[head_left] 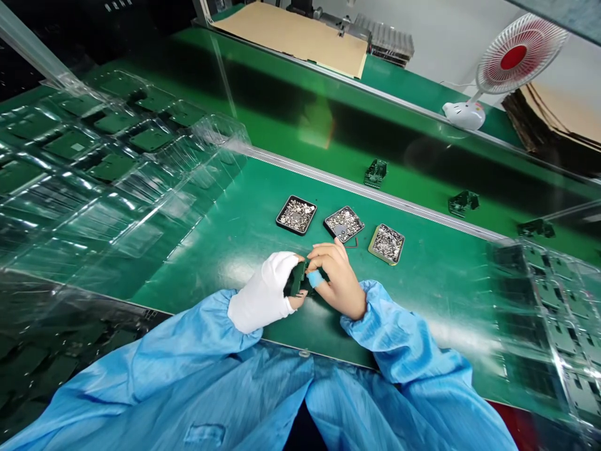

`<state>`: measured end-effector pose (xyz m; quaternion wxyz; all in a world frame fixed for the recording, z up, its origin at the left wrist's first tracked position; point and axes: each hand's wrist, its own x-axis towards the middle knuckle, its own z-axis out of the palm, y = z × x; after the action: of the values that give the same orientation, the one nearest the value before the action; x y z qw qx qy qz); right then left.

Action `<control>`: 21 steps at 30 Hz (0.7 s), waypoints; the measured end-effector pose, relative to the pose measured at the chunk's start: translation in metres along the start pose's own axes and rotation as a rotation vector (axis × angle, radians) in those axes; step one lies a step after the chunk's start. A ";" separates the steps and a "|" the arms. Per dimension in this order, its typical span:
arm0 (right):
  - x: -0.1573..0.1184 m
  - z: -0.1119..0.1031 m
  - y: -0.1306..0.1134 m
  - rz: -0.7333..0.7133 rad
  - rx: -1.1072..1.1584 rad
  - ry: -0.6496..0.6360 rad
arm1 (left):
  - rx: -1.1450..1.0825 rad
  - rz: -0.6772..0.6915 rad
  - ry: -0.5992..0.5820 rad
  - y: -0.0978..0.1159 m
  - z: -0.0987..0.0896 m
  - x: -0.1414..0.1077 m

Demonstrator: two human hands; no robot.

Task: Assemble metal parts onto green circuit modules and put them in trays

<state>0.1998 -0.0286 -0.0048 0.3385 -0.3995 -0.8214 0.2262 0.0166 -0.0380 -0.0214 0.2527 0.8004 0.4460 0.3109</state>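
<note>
My left hand [265, 288], in a white glove that leaves the fingertips bare, grips a small green circuit board [298, 280] standing on edge above the bench. On the board's right side is my right hand [335, 275], bare with a blue wrap on one finger. Its thumb and fingers are pinched together at the board's edge, and whatever lies between them is too small to make out. Just beyond the hands sit three small square trays of shiny metal parts: a left tray [288, 230], a middle tray [331, 231] and a right tray [379, 257].
A thin L-shaped rod [355, 243] lies by the middle tray. Clear plastic trays of green boards are stacked at left [154, 216] and right [547, 313]. Behind a metal rail [323, 181] stand several dark green assemblies [375, 173]. A fan [464, 116] stands on the upper shelf.
</note>
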 end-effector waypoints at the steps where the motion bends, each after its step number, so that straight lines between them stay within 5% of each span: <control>1: 0.000 0.000 0.000 0.001 0.000 0.000 | -0.026 -0.009 -0.020 0.000 -0.002 0.000; 9: 0.002 0.003 -0.002 0.056 0.021 0.057 | -0.003 0.035 0.077 0.003 0.000 0.005; 21: -0.003 0.011 -0.004 0.042 0.026 0.074 | 0.391 0.120 0.199 0.009 0.002 0.012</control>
<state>0.1911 -0.0340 -0.0110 0.3688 -0.4203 -0.7968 0.2289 0.0281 -0.0317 -0.0132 0.0288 0.8245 0.4722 0.3104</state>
